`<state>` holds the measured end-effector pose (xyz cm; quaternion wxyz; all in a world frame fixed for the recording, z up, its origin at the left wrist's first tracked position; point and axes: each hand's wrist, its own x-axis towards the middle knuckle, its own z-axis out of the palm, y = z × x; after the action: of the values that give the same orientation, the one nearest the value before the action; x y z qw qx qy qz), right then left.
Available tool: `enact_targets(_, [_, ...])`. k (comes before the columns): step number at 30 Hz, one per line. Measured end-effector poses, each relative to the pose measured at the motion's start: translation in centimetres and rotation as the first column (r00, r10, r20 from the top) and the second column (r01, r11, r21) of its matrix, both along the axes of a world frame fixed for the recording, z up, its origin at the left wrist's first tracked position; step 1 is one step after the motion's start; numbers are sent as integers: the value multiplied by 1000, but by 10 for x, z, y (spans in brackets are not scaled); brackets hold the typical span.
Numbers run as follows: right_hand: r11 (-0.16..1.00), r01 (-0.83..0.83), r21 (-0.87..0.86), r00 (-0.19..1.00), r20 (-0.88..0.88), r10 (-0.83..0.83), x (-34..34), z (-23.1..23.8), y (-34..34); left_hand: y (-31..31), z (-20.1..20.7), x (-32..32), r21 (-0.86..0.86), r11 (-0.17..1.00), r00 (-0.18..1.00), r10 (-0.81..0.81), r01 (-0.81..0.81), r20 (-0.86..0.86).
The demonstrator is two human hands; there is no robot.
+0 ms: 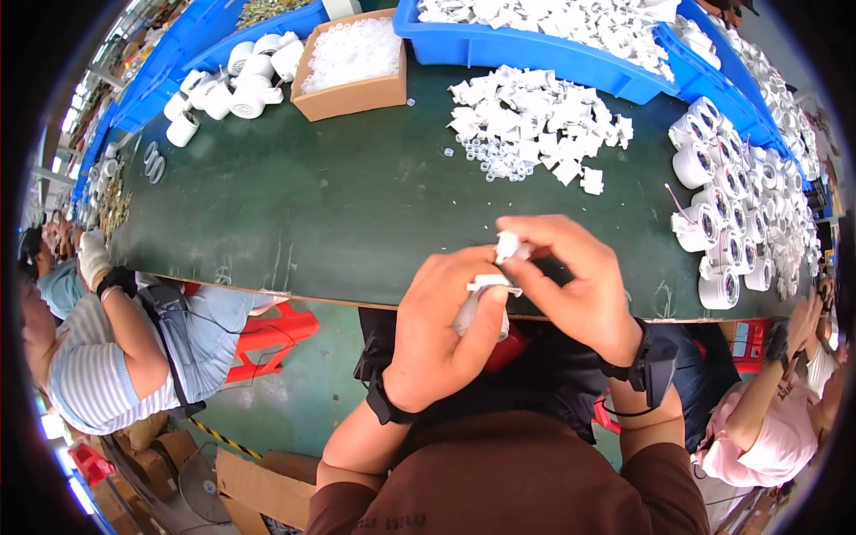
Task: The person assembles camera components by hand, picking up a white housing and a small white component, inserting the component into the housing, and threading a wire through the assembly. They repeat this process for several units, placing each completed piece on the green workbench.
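Left hand point(434, 326), mine: clamped on white fitting point(492, 282). Right hand point(581, 278): pinching white piece point(507, 245). Apparent step: joining; next calls for alignment.

- Green table point(357, 196), with pale scuffs near the front edge and tiny white specks in the middle
- Along the far side, a large blue bin point(526, 49)
- Left of it, an open cardboard box point(352, 100)
- Just beside the box, a heap of white round housings point(236, 85)
- Farther left, a few loose rings point(155, 167) and a pile of brass-coloured bits point(112, 209)
- Before the bin, a mound of white plastic pieces point(539, 116), touching small clear rings point(497, 160)
- At right, clustered white cylinders point(713, 209)
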<state>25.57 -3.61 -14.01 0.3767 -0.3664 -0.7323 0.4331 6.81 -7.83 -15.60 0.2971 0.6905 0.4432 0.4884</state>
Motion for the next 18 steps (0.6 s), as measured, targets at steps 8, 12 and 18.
enact_targets(8, [974,50,-219,959,-262,-108,-18,2,-24,6,-1,2,9,965,965,261,-261,-35])
enact_targets(12, [949,21,-314,921,-363,-141,-28,-5,-25,6,-3,4,52,971,971,235,-232,-47])
enact_targets(18, [957,82,-278,943,-290,-165,-32,-3,-28,5,-8,3,114,968,970,232,-223,-72])
